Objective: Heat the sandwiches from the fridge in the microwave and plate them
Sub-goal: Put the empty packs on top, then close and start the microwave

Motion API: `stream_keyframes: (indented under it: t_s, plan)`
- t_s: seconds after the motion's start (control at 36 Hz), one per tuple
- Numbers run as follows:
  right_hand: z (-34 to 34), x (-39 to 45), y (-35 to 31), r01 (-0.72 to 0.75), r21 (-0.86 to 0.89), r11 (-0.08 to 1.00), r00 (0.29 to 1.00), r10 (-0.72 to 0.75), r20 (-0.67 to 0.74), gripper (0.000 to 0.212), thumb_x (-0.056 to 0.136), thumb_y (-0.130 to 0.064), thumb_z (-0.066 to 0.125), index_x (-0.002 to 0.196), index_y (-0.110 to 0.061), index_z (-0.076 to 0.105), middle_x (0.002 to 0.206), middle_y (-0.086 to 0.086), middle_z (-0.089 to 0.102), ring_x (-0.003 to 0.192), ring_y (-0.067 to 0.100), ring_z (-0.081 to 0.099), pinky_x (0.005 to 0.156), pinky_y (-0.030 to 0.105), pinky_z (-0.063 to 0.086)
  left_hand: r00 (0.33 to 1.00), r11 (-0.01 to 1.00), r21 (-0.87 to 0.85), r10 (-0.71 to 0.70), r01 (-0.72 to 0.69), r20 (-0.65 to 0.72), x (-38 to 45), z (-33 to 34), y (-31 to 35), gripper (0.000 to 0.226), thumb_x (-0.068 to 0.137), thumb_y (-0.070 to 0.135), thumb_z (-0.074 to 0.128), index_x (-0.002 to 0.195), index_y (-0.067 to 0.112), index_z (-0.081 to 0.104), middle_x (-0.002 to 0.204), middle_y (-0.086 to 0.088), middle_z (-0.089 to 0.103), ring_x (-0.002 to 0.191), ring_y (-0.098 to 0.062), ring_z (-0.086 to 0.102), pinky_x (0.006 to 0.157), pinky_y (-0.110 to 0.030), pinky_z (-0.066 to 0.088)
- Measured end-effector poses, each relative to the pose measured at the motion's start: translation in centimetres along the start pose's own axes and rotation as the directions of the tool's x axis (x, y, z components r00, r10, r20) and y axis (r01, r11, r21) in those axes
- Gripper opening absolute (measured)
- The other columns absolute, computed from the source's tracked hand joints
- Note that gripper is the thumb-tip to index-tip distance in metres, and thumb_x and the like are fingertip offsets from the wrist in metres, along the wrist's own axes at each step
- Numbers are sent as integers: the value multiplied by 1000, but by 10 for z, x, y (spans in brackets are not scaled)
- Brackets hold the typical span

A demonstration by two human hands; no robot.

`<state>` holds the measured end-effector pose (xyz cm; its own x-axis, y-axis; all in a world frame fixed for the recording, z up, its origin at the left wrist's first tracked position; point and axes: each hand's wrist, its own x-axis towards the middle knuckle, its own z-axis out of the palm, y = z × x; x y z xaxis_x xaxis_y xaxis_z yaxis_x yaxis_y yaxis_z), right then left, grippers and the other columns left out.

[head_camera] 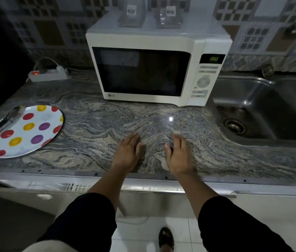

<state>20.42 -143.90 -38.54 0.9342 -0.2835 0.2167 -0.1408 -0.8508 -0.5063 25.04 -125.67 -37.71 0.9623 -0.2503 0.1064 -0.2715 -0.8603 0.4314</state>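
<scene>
Currently both of my hands lie on the worktop (pixel 96 124), in front of the microwave (pixel 154 68) and near the front edge. Left hand (pixel 128 151): fingers straight and together, palm down, flat on the stone, holding nothing. Right hand (pixel 177 155): fingers relaxed and slightly spread, thumb out to the side, also resting on the stone and holding nothing. The two hands are near each other but not touching.

Microwave: white, door closed, standing at the back of the worktop against the tiled wall. Its display (pixel 213 58) shows green digits reading 100. The window is dark; I cannot tell what is inside, so I cannot see any sandwiches from here.

Plate (pixel 34 124): round, white with red, yellow and purple dots, on the worktop well to the left of my hands. No food on it. A pair of tongs (pixel 2 124) lies across its left part, tips on the plate, handles running off towards the left edge of the view.

Two clear containers (pixel 131 15) (pixel 169 16) stand on top of the microwave, each with a barcode label; contents too blurred to tell.

Power strip (pixel 49 73): on the worktop left of the microwave, red switch lit, one plug in it.

Sink (pixel 263 110): steel, to the right of the microwave, basin holding only its drain.
</scene>
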Motion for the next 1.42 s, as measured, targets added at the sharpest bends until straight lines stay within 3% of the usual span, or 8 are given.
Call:
stream_keyframes:
  t_s: [0.11, 0.25, 0.36, 0.67, 0.92, 1.11, 1.42]
  plan:
    - [0, -1, -3, -8, -12, 1000, 1000, 7, -20, 46, 98, -31, 47, 135, -4, 50, 134, 21, 47, 120, 39, 49, 98, 45, 46, 999, 999, -31, -8, 7, -44, 1, 2, 0, 43, 101, 32, 41, 137, 11, 52, 142, -7, 49, 132, -26, 43, 114, -35, 31]
    - [4, 0, -5, 13, -104, 994, 999, -18, -47, 56, 95, -42, 28, 128, -6, 55, 128, 16, 52, 118, 35, 51, 99, 43, 45, 997, 997, -67, -28, 24, -69, 7, 4, -3, 40, 99, 33, 43, 129, 11, 56, 131, -8, 57, 123, -29, 48, 103, -34, 40]
    - [6, 0, -3, 16, -119, 993, 998, -23, -63, 59, 93, -44, 23, 126, -8, 57, 129, 14, 52, 119, 33, 50, 100, 42, 43, 997, 996, -90, -30, 23, -71, 9, 4, -4, 38, 98, 31, 44, 127, 10, 57, 127, -10, 57, 120, -30, 49, 101, -35, 42]
    - [7, -1, -3, -41, -77, 996, 992, 31, -125, 43, 93, -31, 34, 121, -10, 59, 124, 16, 53, 110, 34, 55, 92, 42, 49, 997, 996, -86, -20, 13, -74, 8, 4, -4, 37, 97, 29, 46, 127, 9, 56, 127, -10, 57, 120, -29, 49, 102, -34, 40]
    - [9, -1, -2, -34, -117, 993, 988, 16, -154, 50, 90, -35, 30, 111, -5, 63, 114, 19, 58, 100, 36, 58, 83, 43, 51, 996, 996, -89, -12, 5, -84, 8, 4, -4, 35, 96, 28, 46, 124, 10, 57, 122, -10, 58, 114, -28, 51, 96, -34, 43]
    - [8, -2, -3, -31, -125, 992, 988, 12, -154, 51, 89, -35, 28, 112, -5, 63, 113, 20, 58, 100, 36, 57, 84, 42, 50, 996, 995, -97, -20, 11, -85, 7, 4, -3, 36, 97, 29, 46, 126, 10, 56, 124, -10, 57, 116, -27, 50, 97, -34, 43]
    - [9, -2, -2, -26, -126, 992, 985, 4, -172, 36, 90, -27, 45, 106, -3, 66, 113, 20, 59, 101, 36, 58, 85, 43, 50, 996, 995, -99, -18, 9, -92, 7, 3, -2, 38, 97, 30, 46, 127, 10, 56, 126, -9, 57, 118, -27, 49, 99, -34, 42]
